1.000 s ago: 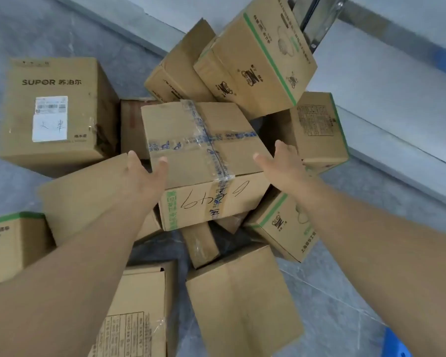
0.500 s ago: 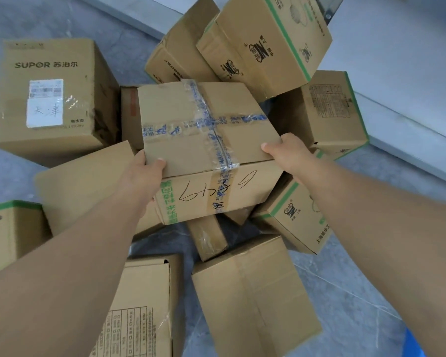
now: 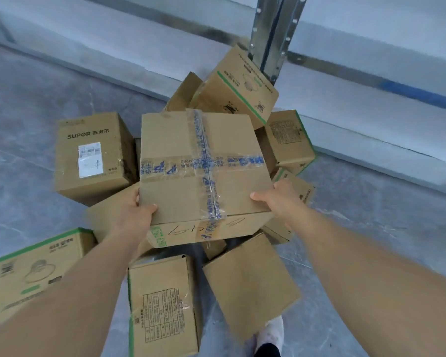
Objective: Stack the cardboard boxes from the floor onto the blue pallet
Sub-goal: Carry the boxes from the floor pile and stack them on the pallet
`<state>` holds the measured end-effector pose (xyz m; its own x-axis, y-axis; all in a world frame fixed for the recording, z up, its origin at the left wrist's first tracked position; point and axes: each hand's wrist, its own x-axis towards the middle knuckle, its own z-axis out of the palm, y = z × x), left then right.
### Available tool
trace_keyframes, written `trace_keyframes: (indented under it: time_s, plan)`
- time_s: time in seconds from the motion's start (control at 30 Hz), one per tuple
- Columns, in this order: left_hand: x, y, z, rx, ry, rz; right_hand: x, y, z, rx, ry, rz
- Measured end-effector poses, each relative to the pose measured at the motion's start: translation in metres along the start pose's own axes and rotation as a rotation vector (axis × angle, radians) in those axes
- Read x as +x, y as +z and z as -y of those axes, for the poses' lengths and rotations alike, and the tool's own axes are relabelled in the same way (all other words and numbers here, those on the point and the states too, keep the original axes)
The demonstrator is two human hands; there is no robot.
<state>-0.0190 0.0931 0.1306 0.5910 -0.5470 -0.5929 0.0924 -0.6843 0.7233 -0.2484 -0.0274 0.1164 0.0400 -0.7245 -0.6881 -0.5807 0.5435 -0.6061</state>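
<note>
A cardboard box crossed with blue-printed clear tape [image 3: 186, 191] is held up in front of me over a pile of boxes on the grey floor. My left hand [image 3: 133, 215] grips its near left corner, thumb on top. My right hand [image 3: 278, 202] grips its near right corner, thumb on the top edge. Handwritten numbers show on the box's near side. The blue pallet is out of view.
Several boxes lie around below: a SUPOR box [image 3: 93, 155] at left, a green-edged box [image 3: 34, 276] at lower left, a printed box [image 3: 162, 305] and a plain box [image 3: 250, 282] near my foot [image 3: 271, 336]. A metal rack post [image 3: 273, 34] and white ledge stand behind.
Both hands closed on the taped box's near corners and lifted it up off the pile towards me. The view has pulled back and tilted up.
</note>
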Motion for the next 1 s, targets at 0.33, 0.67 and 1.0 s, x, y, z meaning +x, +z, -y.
trace_keyframes:
  time_s: [0.33, 0.67, 1.0]
  plan:
    - [-0.096, 0.0, -0.019, 0.295, 0.172, 0.353, -0.172, -0.065, -0.076, 0.244, 0.073, -0.225]
    - [-0.211, 0.079, -0.023, 0.389, 0.264, 0.697, -0.305, -0.124, -0.179, 0.549, 0.183, -0.502]
    - [-0.342, 0.224, 0.001, 0.598, 0.428, 0.959, -0.39, -0.208, -0.321, 0.705, 0.327, -0.731]
